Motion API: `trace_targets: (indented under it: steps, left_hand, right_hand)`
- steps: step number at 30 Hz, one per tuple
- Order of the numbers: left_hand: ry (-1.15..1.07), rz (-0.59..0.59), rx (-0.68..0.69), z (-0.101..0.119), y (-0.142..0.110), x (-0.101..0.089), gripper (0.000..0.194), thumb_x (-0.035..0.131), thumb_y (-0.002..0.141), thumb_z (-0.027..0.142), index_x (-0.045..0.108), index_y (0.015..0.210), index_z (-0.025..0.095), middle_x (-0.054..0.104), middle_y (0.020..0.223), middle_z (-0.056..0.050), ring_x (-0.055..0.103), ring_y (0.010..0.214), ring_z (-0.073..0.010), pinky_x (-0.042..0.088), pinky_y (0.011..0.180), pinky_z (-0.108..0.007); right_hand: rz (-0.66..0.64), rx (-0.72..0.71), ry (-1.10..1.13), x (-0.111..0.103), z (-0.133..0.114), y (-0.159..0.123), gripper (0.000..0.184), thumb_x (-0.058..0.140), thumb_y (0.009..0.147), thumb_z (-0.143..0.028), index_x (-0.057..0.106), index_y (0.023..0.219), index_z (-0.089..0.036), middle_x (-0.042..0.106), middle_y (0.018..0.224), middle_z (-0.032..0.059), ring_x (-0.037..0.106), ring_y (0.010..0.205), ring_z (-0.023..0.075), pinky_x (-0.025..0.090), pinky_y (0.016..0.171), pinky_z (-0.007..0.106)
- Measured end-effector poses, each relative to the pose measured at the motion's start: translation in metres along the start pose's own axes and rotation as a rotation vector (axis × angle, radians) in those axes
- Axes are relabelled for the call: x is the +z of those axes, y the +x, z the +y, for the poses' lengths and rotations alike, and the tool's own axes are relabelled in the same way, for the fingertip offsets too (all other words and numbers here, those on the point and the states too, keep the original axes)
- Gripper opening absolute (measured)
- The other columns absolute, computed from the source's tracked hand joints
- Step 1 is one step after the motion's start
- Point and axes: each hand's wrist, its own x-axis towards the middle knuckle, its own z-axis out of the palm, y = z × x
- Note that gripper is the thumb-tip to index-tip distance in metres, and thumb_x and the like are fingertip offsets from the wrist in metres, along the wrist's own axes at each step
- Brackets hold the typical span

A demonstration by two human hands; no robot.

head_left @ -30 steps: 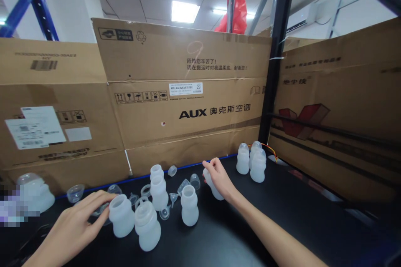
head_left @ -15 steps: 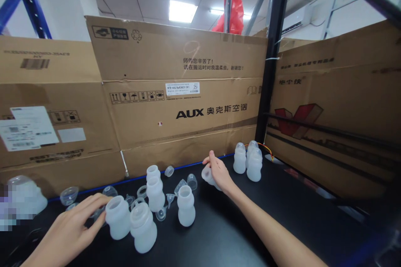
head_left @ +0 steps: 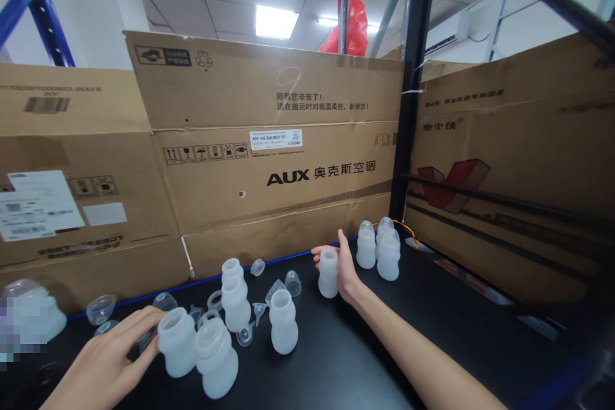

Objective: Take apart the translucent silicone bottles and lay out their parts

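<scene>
My right hand (head_left: pixel 348 272) curves around a translucent white baby bottle (head_left: pixel 328 275) that is upright, without a lid. The fingers pass behind the bottle and the thumb points up, clear of it. My left hand (head_left: pixel 125 352) is beside another lidless bottle (head_left: pixel 177 343), fingertips against or just behind its left side, thumb and fingers apart. Next to that bottle stands one with a collar (head_left: pixel 217 362). Farther on are more lidless bottles, one alone (head_left: pixel 284 323) and a pair (head_left: pixel 234 295). Small clear parts, including a funnel-shaped piece (head_left: pixel 259 312) and a domed cap (head_left: pixel 293 283), lie among them.
Three capped bottles (head_left: pixel 388 256) stand at the right by a black post (head_left: pixel 406 141). A large cardboard panel (head_left: pixel 269 102) rises behind the black table (head_left: pixel 331 359). Clear domes (head_left: pixel 100 309) and a larger white container (head_left: pixel 41 314) are at the left.
The bottle at my right hand has gone from tilted to upright, and the hand has turned and shifted right. My left hand stays beside its bottle. The whole view has shifted slightly.
</scene>
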Motion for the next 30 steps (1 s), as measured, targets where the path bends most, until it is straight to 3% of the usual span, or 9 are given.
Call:
trace_targets:
  steps: [3, 7, 11, 14, 16, 19, 23, 26, 30]
  left_hand:
    - [0.008, 0.005, 0.007, 0.001, 0.0, 0.0, 0.036, 0.052, 0.094, 0.057, 0.072, 0.094, 0.028, 0.077, 0.109, 0.0, 0.074, 0.098, -0.0182, 0.057, 0.078, -0.02]
    - [0.012, -0.015, 0.017, -0.001, 0.0, 0.001, 0.033, 0.051, 0.094, 0.054, 0.072, 0.097, 0.028, 0.076, 0.112, 0.0, 0.073, 0.096, -0.017, 0.057, 0.079, -0.021]
    - [0.023, -0.041, -0.01, -0.007, 0.001, 0.002, 0.032, 0.052, 0.093, 0.054, 0.072, 0.099, 0.029, 0.076, 0.118, 0.0, 0.073, 0.101, -0.0182, 0.057, 0.084, -0.022]
    - [0.023, -0.092, -0.032, -0.011, 0.001, 0.003, 0.03, 0.056, 0.091, 0.054, 0.072, 0.098, 0.03, 0.076, 0.118, 0.001, 0.073, 0.103, -0.0182, 0.058, 0.081, -0.021]
    - [0.009, -0.068, -0.049, -0.011, 0.0, 0.005, 0.031, 0.054, 0.091, 0.056, 0.072, 0.097, 0.03, 0.076, 0.117, 0.001, 0.073, 0.102, -0.0182, 0.057, 0.08, -0.021]
    - [0.003, -0.015, -0.028, -0.012, -0.001, 0.008, 0.034, 0.052, 0.093, 0.057, 0.072, 0.098, 0.03, 0.075, 0.117, 0.0, 0.073, 0.101, -0.0185, 0.057, 0.082, -0.022]
    - [0.053, -0.061, 0.018, -0.023, 0.002, 0.009, 0.031, 0.056, 0.091, 0.055, 0.073, 0.1, 0.032, 0.076, 0.116, 0.001, 0.075, 0.1, -0.0171, 0.057, 0.081, -0.018]
    - [0.102, -0.127, 0.03, -0.029, 0.006, 0.005, 0.029, 0.058, 0.09, 0.053, 0.073, 0.104, 0.033, 0.075, 0.119, 0.002, 0.074, 0.104, -0.0159, 0.056, 0.087, -0.016]
    - [0.112, -0.142, 0.026, -0.029, 0.006, 0.004, 0.032, 0.055, 0.091, 0.055, 0.072, 0.106, 0.032, 0.075, 0.121, 0.001, 0.073, 0.107, -0.0165, 0.056, 0.088, -0.017]
  right_hand:
    - [-0.018, -0.008, 0.063, 0.005, 0.006, -0.001, 0.065, 0.055, 0.079, -0.087, 0.056, 0.077, -0.021, 0.067, 0.067, 0.0042, 0.061, 0.052, 0.0178, 0.045, 0.047, 0.026]
    - [0.018, -0.06, 0.086, 0.008, 0.014, 0.0, 0.064, 0.067, 0.074, -0.084, 0.048, 0.074, -0.023, 0.062, 0.061, -0.0013, 0.059, 0.049, 0.016, 0.042, 0.045, 0.024]
    - [0.038, -0.071, 0.053, 0.005, 0.017, 0.001, 0.067, 0.062, 0.08, -0.084, 0.059, 0.071, -0.017, 0.061, 0.06, 0.0025, 0.059, 0.051, 0.0148, 0.043, 0.048, 0.023]
    - [0.0, -0.058, 0.075, 0.004, 0.017, 0.001, 0.07, 0.059, 0.081, -0.086, 0.066, 0.085, -0.016, 0.067, 0.07, 0.0045, 0.063, 0.057, 0.0159, 0.046, 0.051, 0.024]
    - [-0.017, -0.069, 0.1, 0.005, 0.018, 0.001, 0.068, 0.06, 0.08, -0.086, 0.064, 0.093, -0.02, 0.067, 0.072, 0.0018, 0.063, 0.058, 0.0169, 0.048, 0.052, 0.025]
    - [-0.014, -0.1, 0.108, 0.007, 0.021, 0.001, 0.063, 0.062, 0.079, -0.085, 0.059, 0.084, -0.022, 0.06, 0.062, -0.0019, 0.06, 0.054, 0.0165, 0.044, 0.05, 0.024]
    - [-0.006, -0.115, 0.052, 0.006, 0.022, 0.003, 0.068, 0.056, 0.084, -0.084, 0.063, 0.075, -0.017, 0.063, 0.066, 0.0031, 0.059, 0.055, 0.0152, 0.043, 0.051, 0.024]
    - [-0.021, -0.119, 0.024, 0.005, 0.022, 0.002, 0.069, 0.051, 0.087, -0.084, 0.068, 0.093, -0.017, 0.068, 0.079, 0.0057, 0.062, 0.062, 0.0167, 0.046, 0.055, 0.025]
    - [-0.021, -0.191, -0.016, 0.005, 0.024, -0.003, 0.056, 0.056, 0.088, -0.078, 0.055, 0.103, -0.024, 0.063, 0.08, -0.0007, 0.062, 0.065, 0.0182, 0.049, 0.06, 0.029]
